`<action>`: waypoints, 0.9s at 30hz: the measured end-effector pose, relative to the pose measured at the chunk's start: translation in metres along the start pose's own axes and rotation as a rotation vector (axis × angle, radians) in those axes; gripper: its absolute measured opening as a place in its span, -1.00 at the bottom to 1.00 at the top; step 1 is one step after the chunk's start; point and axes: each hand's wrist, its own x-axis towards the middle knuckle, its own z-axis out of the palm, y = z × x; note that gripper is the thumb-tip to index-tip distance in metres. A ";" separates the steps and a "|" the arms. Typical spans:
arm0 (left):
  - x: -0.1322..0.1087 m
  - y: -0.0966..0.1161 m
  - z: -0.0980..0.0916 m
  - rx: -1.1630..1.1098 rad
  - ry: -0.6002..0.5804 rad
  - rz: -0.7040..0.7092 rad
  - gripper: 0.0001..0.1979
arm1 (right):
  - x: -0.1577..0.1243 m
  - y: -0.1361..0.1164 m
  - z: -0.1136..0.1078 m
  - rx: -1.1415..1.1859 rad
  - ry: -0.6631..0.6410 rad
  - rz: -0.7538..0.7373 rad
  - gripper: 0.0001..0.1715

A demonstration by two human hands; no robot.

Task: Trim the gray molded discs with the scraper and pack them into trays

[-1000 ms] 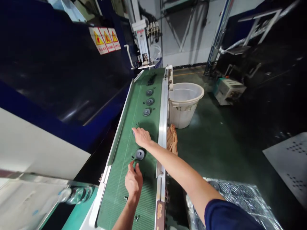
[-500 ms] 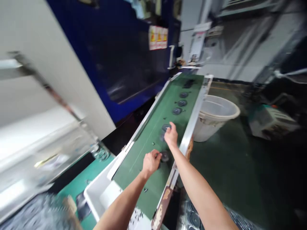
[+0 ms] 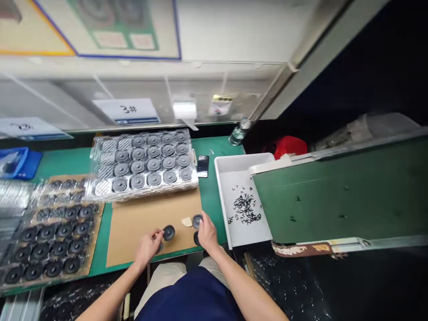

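Pinching a dark round disc between its fingers, your left hand is working just above a brown cardboard sheet at the near edge of a green-topped bench. Your right hand is curling beside a second dark round disc and a third dark round disc, but the pictures do not show whether its fingers are clenching on either. With the discs sitting this close to the near edge, a slipping grip could be sending one off the bench and down toward your lap. A careless elbow could also be upsetting the white rectangular plastic bin on your right, which is holding a loose heap of small black pieces beneath the end of a green conveyor belt. Farther off, a clear plastic tray is carrying rows of dark discs, and a second clear plastic tray on your left is holding more.
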 end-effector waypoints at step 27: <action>0.134 -0.172 -0.005 -0.384 0.451 0.220 -0.52 | -0.032 0.008 0.029 -0.281 0.082 0.311 -0.45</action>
